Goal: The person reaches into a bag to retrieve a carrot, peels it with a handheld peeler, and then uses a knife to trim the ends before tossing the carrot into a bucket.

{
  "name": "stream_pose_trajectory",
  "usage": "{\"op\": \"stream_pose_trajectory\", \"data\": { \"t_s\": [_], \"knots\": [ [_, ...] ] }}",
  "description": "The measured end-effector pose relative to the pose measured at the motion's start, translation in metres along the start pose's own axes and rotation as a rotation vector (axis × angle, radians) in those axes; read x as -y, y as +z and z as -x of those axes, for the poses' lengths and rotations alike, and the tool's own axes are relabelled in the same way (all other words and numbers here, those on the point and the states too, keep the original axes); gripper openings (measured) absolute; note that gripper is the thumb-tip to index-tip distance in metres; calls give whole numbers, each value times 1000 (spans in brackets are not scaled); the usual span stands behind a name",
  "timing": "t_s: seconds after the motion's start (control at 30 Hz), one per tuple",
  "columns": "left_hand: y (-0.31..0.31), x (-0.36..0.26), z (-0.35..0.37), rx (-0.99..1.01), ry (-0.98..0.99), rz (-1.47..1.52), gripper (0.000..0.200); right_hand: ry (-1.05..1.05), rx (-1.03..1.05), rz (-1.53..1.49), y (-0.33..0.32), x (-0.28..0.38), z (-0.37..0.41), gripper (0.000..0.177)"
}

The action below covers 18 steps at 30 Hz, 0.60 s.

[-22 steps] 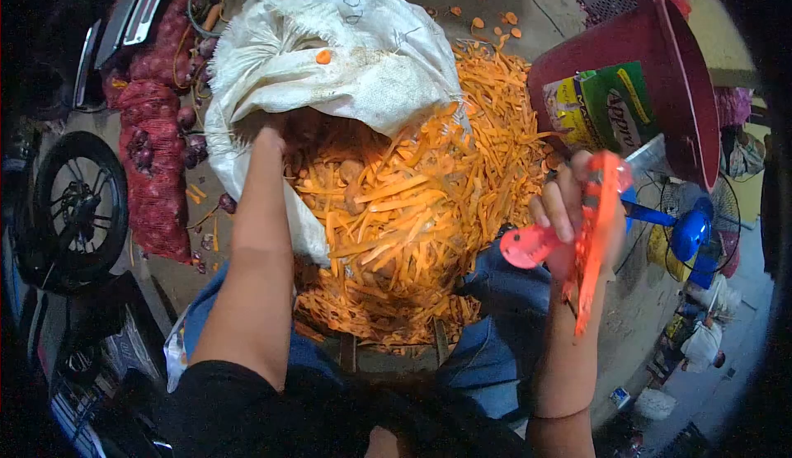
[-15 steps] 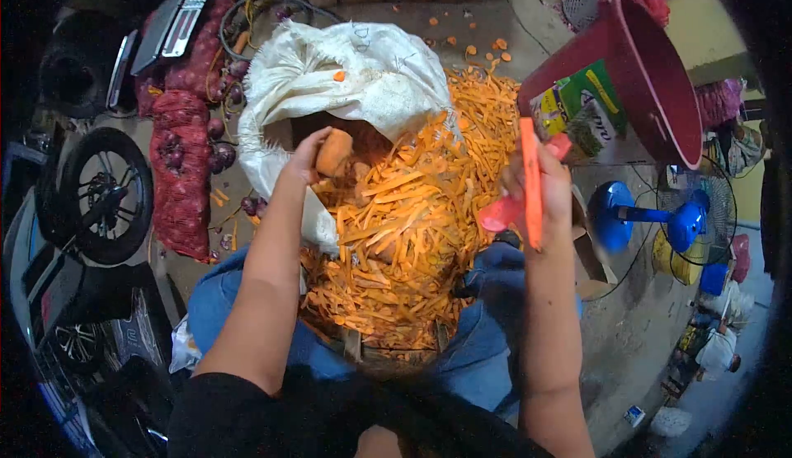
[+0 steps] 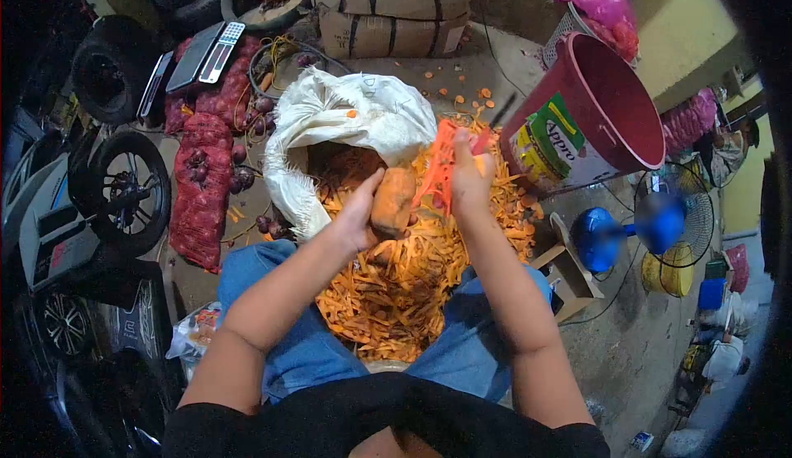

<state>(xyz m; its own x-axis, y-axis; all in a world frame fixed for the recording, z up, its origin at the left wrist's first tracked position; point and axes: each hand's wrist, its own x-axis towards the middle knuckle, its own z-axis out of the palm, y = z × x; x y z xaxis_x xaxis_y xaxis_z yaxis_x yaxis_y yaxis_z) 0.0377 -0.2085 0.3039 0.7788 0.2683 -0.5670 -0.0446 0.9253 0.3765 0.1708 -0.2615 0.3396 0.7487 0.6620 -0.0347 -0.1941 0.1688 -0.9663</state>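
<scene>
My left hand (image 3: 360, 215) is wrapped round a thick, blunt-ended carrot (image 3: 394, 198), held above a heap of orange peel strips (image 3: 388, 293) between my knees. To its right, my right hand (image 3: 472, 184) grips an orange-red peeler (image 3: 437, 165) that looks slotted and slightly blurred. The peeler is beside the carrot, angled toward it. Just beyond both hands lies a white woven sack (image 3: 355, 116), its mouth open toward me and its inside dark. Peel strips spread from the sack's mouth and along its right side.
A large maroon bucket (image 3: 577, 120) leans at the right, with a blue fan (image 3: 598, 239) nearer me. Red net bags of onions (image 3: 202, 186) lie left, beside a motorcycle wheel (image 3: 128, 194). A scale (image 3: 206, 54) rests on one bag. Strapped cardboard boxes (image 3: 392, 29) stand behind.
Both hands have come together over the heap: the left moved right with the carrot, the right moved left with the peeler. The head view has shifted, showing more of the back.
</scene>
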Motion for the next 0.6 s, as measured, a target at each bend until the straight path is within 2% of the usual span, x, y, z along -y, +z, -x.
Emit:
{"op": "stream_pose_trajectory", "data": {
  "t_s": [0.03,0.07,0.13,0.23,0.33,0.4,0.5,0.57,0.6],
  "knots": [
    [1,3,0,8,-3,1,44,-62,17,197,2,0,2,23],
    [5,7,0,-40,-29,-14,43,-193,72,158,4,-6,0,22],
    [15,13,1,-122,-81,-22,40,-168,53,144,3,-14,2,21],
    [13,17,-11,-102,-38,4,39,-119,52,96,7,-14,9,22],
    [15,14,-14,-114,-41,-30,37,-201,61,203,5,-23,5,22],
    [17,14,-13,-159,-33,-31,37,-349,42,420,7,-25,6,22],
    [13,13,-15,-170,22,-125,36,-305,32,522,6,-29,2,21],
    [1,13,-22,14,28,-301,37,-333,-4,594,0,-36,-7,22],
    [3,15,-21,13,24,-299,37,-364,-43,664,-7,-39,-14,23]
  ]
}}
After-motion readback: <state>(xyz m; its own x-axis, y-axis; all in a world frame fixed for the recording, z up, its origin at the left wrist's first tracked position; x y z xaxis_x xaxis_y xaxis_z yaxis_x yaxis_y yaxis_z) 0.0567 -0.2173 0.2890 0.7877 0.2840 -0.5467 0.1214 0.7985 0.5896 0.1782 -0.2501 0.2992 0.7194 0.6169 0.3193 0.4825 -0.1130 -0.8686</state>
